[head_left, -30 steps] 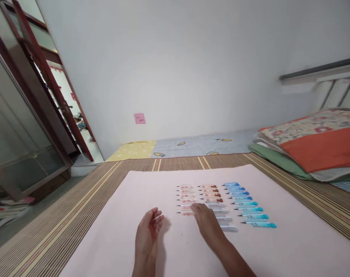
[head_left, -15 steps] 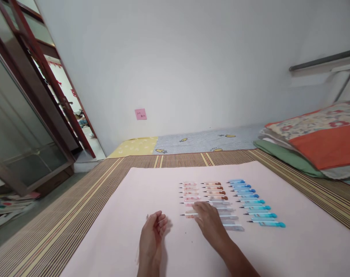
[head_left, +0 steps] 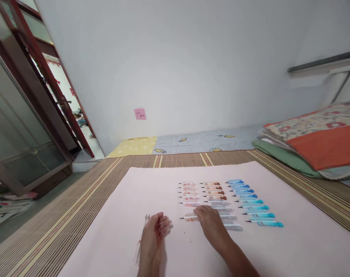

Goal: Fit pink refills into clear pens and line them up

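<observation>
My left hand [head_left: 153, 238] rests on its edge on the pale pink sheet [head_left: 111, 231], palm turned inward, fingers loosely curled with nothing visible in them. Close along its outer side lie a few thin clear pens [head_left: 139, 242], partly covered by the hand. My right hand [head_left: 211, 223] reaches over the rows, fingertips down and pinched on the end of a pink-patterned pen [head_left: 190, 218]. More pink-patterned pens [head_left: 189, 193] lie above it in a column. Grey translucent pens [head_left: 231, 227] show beside and partly behind the right hand.
Brown-topped pens [head_left: 213, 188] form a middle column, and blue pens [head_left: 264, 215] a slanting one on the right. Tiny dark specks lie below the rows. A striped mat [head_left: 85, 192] surrounds the sheet. Folded bedding [head_left: 330, 142] is stacked at right, against a white wall [head_left: 192, 69].
My right hand has moved slightly down the sheet, and the pink-patterned pen at its fingertips sits a little nearer to me. My left hand stays almost in place; more of the pens beside it shows.
</observation>
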`<state>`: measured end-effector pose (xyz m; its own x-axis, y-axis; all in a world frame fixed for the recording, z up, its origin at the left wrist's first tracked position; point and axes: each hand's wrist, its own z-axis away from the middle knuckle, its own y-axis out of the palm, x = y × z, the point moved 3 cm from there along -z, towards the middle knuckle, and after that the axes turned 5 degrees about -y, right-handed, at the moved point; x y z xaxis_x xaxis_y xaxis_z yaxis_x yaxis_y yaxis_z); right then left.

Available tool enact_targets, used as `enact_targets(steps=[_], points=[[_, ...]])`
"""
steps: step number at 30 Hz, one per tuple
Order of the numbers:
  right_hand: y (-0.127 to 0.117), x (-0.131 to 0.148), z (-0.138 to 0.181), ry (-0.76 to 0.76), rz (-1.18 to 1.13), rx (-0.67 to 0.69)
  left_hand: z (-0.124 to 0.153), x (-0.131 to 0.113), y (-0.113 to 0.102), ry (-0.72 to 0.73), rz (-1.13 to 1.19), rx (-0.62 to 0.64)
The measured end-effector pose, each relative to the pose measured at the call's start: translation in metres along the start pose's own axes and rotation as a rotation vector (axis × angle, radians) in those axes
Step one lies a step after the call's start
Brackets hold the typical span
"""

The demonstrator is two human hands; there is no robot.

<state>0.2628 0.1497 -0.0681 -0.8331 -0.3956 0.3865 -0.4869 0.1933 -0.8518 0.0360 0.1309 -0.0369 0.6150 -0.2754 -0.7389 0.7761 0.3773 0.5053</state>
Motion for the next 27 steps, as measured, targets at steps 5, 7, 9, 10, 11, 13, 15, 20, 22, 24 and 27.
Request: enact_targets(steps=[5,7,9,10,11,13,15,20,22,24,27], points=[[-0.006,0.004,0.002,0.004,-0.022,0.021,-0.004,0.006,0.000,0.004,-0.014,-0.002],[-0.009,0.006,0.003,0.007,-0.056,0.031,-0.003,0.007,0.002,0.004,-0.021,-0.007],[-0.012,0.007,0.003,0.013,-0.087,0.038,-0.002,0.009,0.003,-0.002,-0.037,-0.006],[-0.013,0.007,0.003,0.015,-0.101,0.034,-0.002,0.010,0.004,-0.002,-0.047,-0.001],[-0.015,0.008,0.003,0.014,-0.114,0.023,-0.002,0.012,0.004,-0.003,-0.060,0.003],[-0.021,0.009,0.002,0.008,-0.142,-0.005,-0.002,0.016,0.005,-0.004,-0.098,0.024],[-0.029,0.011,0.002,0.002,-0.188,-0.039,-0.003,0.021,0.007,0.010,-0.147,0.085],[-0.053,0.022,0.001,0.000,-0.422,-0.076,0.003,0.033,0.019,-0.009,-0.256,0.279],[-0.059,0.031,0.000,-0.008,-0.476,-0.046,0.010,0.037,0.026,-0.055,-0.240,0.371],[-0.063,0.042,0.000,-0.021,-0.512,-0.014,0.017,0.041,0.033,-0.079,-0.192,0.427],[-0.066,0.056,-0.001,-0.027,-0.592,-0.010,0.022,0.041,0.037,-0.092,-0.071,0.450]])
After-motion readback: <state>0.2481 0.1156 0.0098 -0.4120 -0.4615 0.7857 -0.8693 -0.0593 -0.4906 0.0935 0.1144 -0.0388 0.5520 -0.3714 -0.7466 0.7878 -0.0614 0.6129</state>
